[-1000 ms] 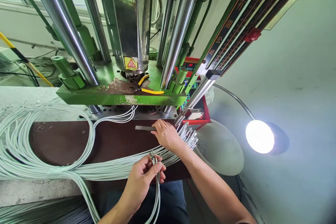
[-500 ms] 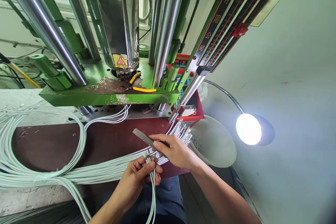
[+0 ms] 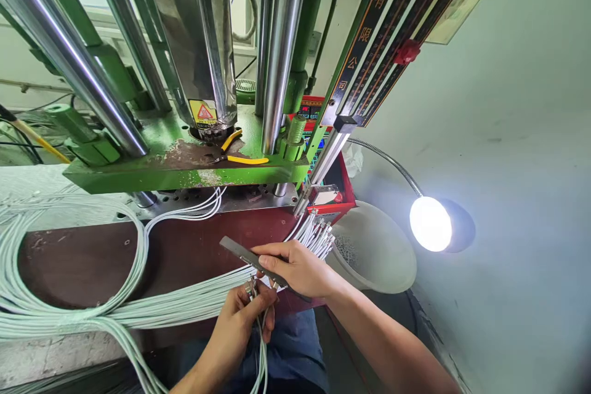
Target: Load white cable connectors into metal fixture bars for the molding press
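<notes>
My left hand [image 3: 244, 315] is closed around several white cables [image 3: 262, 358], whose small metal ends stick up past my thumb and fingers. The cables hang down in front of my lap. In my right hand [image 3: 300, 268] is a flat grey metal blade [image 3: 236, 250], gripped between thumb and fingers and tilted with its squared tip up to the left. The blade's lower part lies close above the cable ends; whether it touches them I cannot tell. Behind both hands runs a thick bundle of white cables [image 3: 184, 300] across the brown board [image 3: 184, 252].
A green press [image 3: 184, 180] with steel columns stands behind the board, yellow-handled pliers [image 3: 247, 160] on its plate. Coiled cables [image 3: 138, 258] lie left. To the right are a whitish bin [image 3: 388, 252], a red control box [image 3: 348, 181] and a lit lamp [image 3: 430, 223].
My right hand and the blade have shifted slightly left. The held cable ends have turned under the blade, and my left hand has moved a little down and left. The view has shifted slightly.
</notes>
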The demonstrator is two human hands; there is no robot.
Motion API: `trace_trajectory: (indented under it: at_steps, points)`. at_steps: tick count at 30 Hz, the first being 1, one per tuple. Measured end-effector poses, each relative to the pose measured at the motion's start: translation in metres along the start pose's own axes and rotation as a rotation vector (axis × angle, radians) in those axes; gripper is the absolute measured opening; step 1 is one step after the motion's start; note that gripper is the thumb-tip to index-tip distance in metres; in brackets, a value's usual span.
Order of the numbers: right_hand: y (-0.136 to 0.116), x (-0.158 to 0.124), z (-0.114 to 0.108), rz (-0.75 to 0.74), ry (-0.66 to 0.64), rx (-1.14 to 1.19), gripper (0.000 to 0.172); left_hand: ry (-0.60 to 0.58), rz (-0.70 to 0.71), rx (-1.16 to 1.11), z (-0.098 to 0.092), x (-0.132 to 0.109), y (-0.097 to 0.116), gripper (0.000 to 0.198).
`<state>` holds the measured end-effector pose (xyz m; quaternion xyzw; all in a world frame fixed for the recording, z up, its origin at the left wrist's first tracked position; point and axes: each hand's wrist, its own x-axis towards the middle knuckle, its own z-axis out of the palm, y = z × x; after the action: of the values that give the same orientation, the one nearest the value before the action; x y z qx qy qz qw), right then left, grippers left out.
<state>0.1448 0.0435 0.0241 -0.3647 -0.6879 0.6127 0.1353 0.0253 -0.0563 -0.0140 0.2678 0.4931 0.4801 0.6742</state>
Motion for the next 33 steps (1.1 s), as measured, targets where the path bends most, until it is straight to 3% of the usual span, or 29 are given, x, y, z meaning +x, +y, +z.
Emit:
trace_trajectory:
  at_steps: [12, 20, 24, 33]
  points:
    - [-0.003, -0.004, 0.009, -0.059, 0.058, -0.155, 0.040, 0.047, -0.017, 0.066, 0.003, 0.003, 0.001, 0.034]
    - [0.008, 0.001, -0.008, 0.006, 0.050, -0.123, 0.040, 0.117, -0.057, -0.188, -0.006, -0.003, 0.003, 0.028]
    - [0.013, 0.000, -0.012, -0.009, 0.035, -0.081, 0.040, 0.076, -0.038, -0.318, -0.008, -0.005, 0.008, 0.029]
    - [0.003, -0.002, -0.011, -0.007, 0.024, -0.061, 0.039, 0.001, -0.014, -0.326, -0.004, -0.003, 0.007, 0.026]
